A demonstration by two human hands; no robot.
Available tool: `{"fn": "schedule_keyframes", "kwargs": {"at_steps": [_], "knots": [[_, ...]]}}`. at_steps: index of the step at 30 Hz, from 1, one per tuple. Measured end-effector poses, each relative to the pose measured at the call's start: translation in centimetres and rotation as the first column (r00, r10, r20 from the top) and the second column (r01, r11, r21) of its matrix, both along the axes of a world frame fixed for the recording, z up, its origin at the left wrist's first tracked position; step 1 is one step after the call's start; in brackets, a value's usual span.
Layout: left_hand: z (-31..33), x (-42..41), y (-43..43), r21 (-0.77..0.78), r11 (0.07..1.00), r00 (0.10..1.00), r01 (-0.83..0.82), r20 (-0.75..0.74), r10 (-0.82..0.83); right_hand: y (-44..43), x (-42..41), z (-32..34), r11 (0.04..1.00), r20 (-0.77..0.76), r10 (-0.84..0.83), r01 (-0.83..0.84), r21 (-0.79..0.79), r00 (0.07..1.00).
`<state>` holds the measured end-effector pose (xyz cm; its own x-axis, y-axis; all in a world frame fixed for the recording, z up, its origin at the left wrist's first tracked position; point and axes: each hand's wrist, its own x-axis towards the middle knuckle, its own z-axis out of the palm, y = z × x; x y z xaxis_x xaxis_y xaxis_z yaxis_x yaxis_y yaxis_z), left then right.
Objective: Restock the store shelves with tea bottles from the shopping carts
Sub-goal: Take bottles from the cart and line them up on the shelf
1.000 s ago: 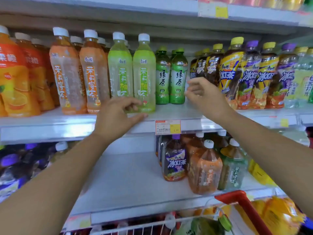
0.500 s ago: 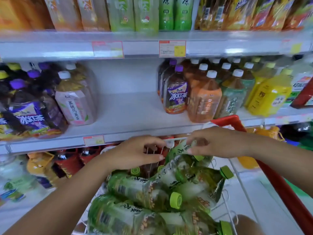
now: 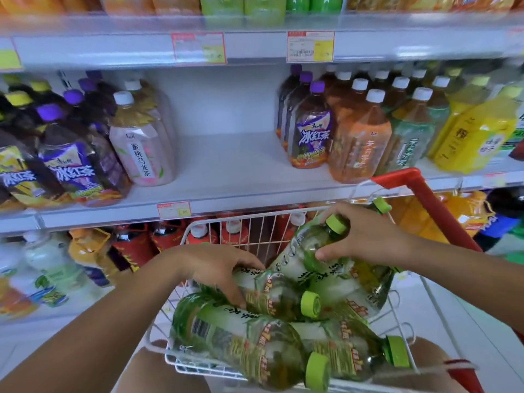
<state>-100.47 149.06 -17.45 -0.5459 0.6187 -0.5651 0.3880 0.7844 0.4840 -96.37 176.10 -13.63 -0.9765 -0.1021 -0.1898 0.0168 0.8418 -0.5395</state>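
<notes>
Gripping with both hands now: the right hand (image 3: 368,236) is wrapped round the shoulder of the top bottle (image 3: 306,251), just below its green cap (image 3: 336,224), and the left hand (image 3: 218,268) is curled over a second bottle (image 3: 272,296) lying beside it. Both bottles rest on the heap of green tea bottles in the white wire cart (image 3: 249,225), near and low in the scene, and neither looks lifted yet.

A second ago both hands were up at the far top shelf, holding nothing. Half a second ago they had dropped to the cart and were only reaching, and since then they have closed on the bottles. That suggests a fresh pick has begun. The bare stretch of the middle shelf (image 3: 226,171), between the pink bottle on the left and the purple-capped ones on the right, looks the likely spot for them.
</notes>
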Motion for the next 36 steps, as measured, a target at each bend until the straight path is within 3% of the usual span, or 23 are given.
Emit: {"fn": "schedule_keyframes", "kwargs": {"at_steps": [3, 9, 18, 24, 28, 36], "knots": [[-0.5, 0.0, 0.1, 0.02, 1.0, 0.998, -0.006, -0.063, 0.007, -1.1, -0.2, -0.5, 0.961, 0.12, -0.079, 0.108, -0.255, 0.99], [-1.3, 0.4, -0.7, 0.131, 0.99, 0.99, -0.05, -0.125, 0.066, -3.6, -0.4, -2.5, 0.97, 0.231, -0.024, 0.079, -0.232, 0.973], [0.5, 0.1, -1.1, 0.444, 0.865, 0.934, -0.235, -0.144, 0.328, -2.9, -0.6, 1.3, 0.838, -0.079, -0.174, 0.106, -0.536, 0.982], [6.4, -1.4, 0.1, 0.798, 0.55, 0.829, -0.248, -0.119, 0.546, -1.0, -1.0, 7.8, 0.827, -0.324, -0.204, -0.014, -0.562, 0.924], [12.8, -3.0, 1.4, 0.896, 0.417, 0.752, -0.151, -0.17, 0.637, 0.1, -2.2, 13.5, 0.761, -0.503, -0.295, -0.118, -0.637, 0.812], [21.9, -8.5, 2.9, 0.936, 0.35, 0.585, -0.027, -0.269, 0.765, 0.1, -6.5, 23.6, 0.77, -0.776, -0.372, -0.298, -0.564, 0.509]]}}
